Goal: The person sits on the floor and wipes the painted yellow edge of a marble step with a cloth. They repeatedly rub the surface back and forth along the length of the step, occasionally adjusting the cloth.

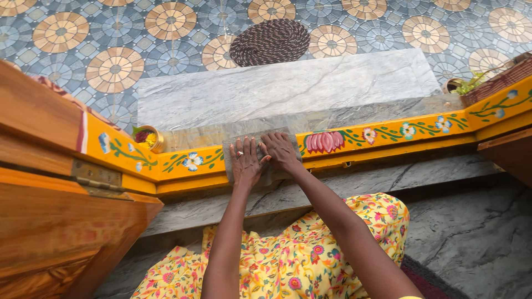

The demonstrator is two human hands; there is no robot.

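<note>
Both hands pressed a grey cloth (260, 160) flat over the yellow painted threshold (388, 135), the left hand (245, 161) spread palm down with a ring showing, the right hand (281, 150) beside it, fingers extended and touching the left. Judging by this, the wiping of the sill appeared under way at its middle, with the stretches toward the wooden door (50, 210) and the far right not yet covered by the cloth. The cloth looked thin, rectangular and dull grey, draped over the sill's top and front edge, hiding part of the floral painting.
</note>
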